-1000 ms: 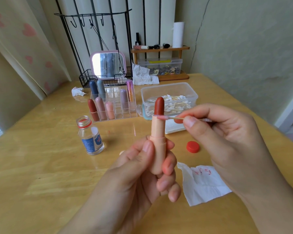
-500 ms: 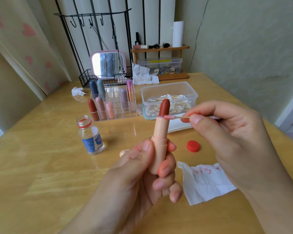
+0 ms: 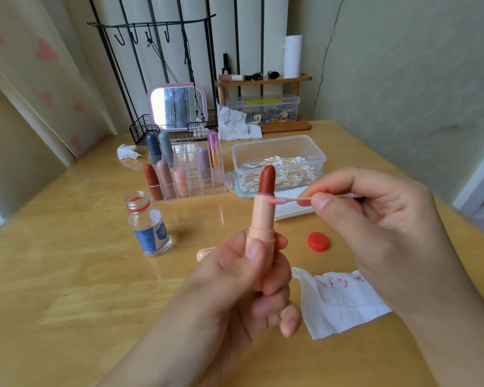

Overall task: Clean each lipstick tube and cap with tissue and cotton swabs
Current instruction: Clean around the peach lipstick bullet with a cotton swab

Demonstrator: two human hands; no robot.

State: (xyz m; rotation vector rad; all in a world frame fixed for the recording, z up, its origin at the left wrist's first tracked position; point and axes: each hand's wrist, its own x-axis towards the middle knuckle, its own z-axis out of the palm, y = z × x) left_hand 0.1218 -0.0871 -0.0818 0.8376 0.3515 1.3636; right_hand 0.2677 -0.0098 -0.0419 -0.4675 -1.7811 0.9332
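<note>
- Head view, centred on a peach lipstick tube point(image 3: 261, 219), upright, dark red bullet raised.
- Left hand point(image 3: 235, 289): curled round the tube's lower part, thumb flat on its front, fingers wrapped behind.
- Right hand point(image 3: 375, 227): to the right of the tube, thumb and forefinger pinching a cotton swab point(image 3: 291, 199) by its wooden stick.
- Swab lying level, pink-stained tip touching the tube's rim just under the bullet.
- Behind the tube: clear box of cotton swabs point(image 3: 280, 160), lid off.
- Behind and left of the tube: clear organizer point(image 3: 190, 174) holding several capped lipsticks upright in its compartments.
- Left of the tube: small glass bottle point(image 3: 148, 230), uncapped, blue label, standing on the wooden table point(image 3: 67, 275).
- Right of the tube, on the table: red bottle cap point(image 3: 318, 241).
- Right of and below the tube: white tissue point(image 3: 338, 300), flat, smeared with red marks, partly under the right wrist.
- Just left of the tube, behind the left hand: peach lipstick cap point(image 3: 204, 253) lying on its side, mostly hidden.
- Far behind the tube: pink-framed mirror point(image 3: 176, 107) in a black wire rack, crumpled tissue beside it.
</note>
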